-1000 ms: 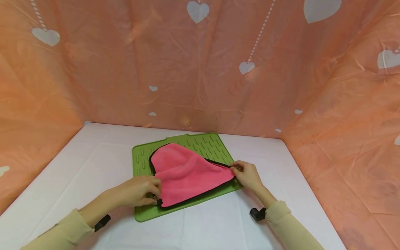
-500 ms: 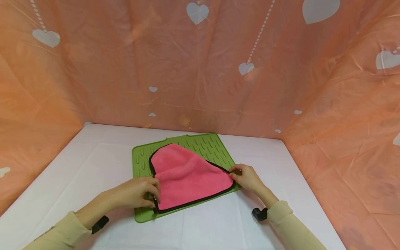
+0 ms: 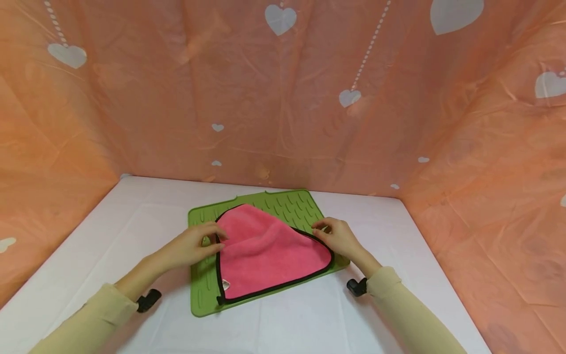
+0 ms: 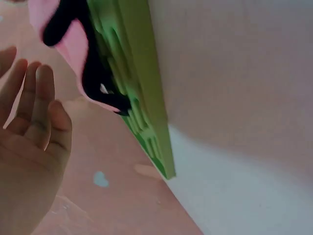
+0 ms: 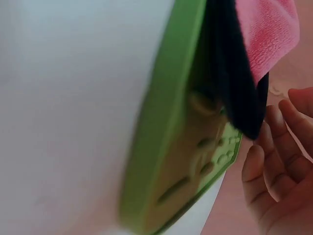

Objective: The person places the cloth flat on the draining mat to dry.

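Observation:
A pink cloth (image 3: 269,255) with black edging lies folded on a green ribbed mat (image 3: 202,295). A small white tag (image 3: 226,284) shows at its near left corner. My left hand (image 3: 194,246) hovers over the cloth's left edge, fingers relaxed and holding nothing. In the left wrist view those fingers (image 4: 44,90) are apart from the cloth. My right hand (image 3: 339,238) is over the cloth's upper right edge, its fingers loosely bent. From the right wrist, the fingertips (image 5: 274,115) appear close beside the black edging (image 5: 239,103), with nothing between them.
The mat rests on a white-covered table (image 3: 300,314). Orange sheeting (image 3: 283,108) with white hearts encloses the back and both sides. A black device (image 3: 148,300) is on the left wrist and another black device (image 3: 356,287) on the right.
Both hands have let go of the cloth's near corners and moved away from me, the right also slightly leftward. The cloth's near edge now lies flatter, and its tag is exposed.

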Available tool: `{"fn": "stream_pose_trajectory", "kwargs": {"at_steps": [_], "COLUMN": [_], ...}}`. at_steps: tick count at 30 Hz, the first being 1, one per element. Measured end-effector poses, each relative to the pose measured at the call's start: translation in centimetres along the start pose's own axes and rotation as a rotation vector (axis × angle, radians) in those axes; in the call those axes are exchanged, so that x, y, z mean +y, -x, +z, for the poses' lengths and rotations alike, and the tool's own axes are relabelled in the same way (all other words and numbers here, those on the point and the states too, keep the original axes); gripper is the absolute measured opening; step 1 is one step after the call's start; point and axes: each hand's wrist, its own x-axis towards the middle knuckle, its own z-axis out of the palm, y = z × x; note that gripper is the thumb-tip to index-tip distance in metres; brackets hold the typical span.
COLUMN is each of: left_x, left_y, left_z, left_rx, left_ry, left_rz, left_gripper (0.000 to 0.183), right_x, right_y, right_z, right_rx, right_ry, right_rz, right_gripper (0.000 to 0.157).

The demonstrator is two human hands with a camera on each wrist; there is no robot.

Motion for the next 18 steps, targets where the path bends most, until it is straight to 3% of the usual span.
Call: {"fn": "stream_pose_trajectory", "kwargs": {"at_steps": [3,10,18], "left_x": [-1.1,-3.8,-5.4], "left_y": [-0.8,-2.7,-3.6], "left_z": [-0.3,-0.7,-0.6], "left_rx": [0.049,0.090,0.031], "left_ry": [-0.034,-0.108,-0.171], "left_rz": [-0.050,-0.174,-0.228], "left_gripper": [0.014,0.018,0.029], "right_x": [-0.3,-0.4,0.1], "right_y": [-1.0,-2.5,-3.0], "right_z": [0.4,1.2,1.7], "right_rx": [-0.020,-0.068,-0.128], "right_ry": [-0.004,-0.025,-0.006], "right_rz": [0.004,0.018,-0.002], "right_gripper": [0.018,0.020,0.015]}}
